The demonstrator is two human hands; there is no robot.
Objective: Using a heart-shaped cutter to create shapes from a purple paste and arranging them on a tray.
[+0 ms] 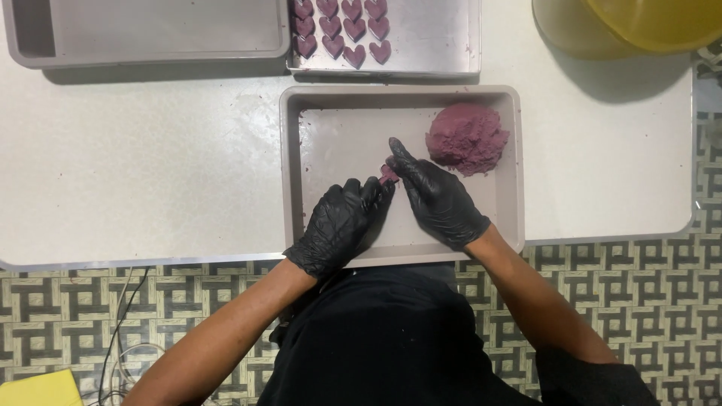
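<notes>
Just dough piece (388,174) between fingers (374,189)

Gloved left hand (342,225) and right hand (436,197), fingertips together

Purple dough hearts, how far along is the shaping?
Done: about eleven hearts sit in rows on the metal tray. In hand: the left hand and right hand, both in black gloves, pinch a small piece over the grey tray. Left: a big dough mound is unshaped, and the metal tray has room.
</notes>
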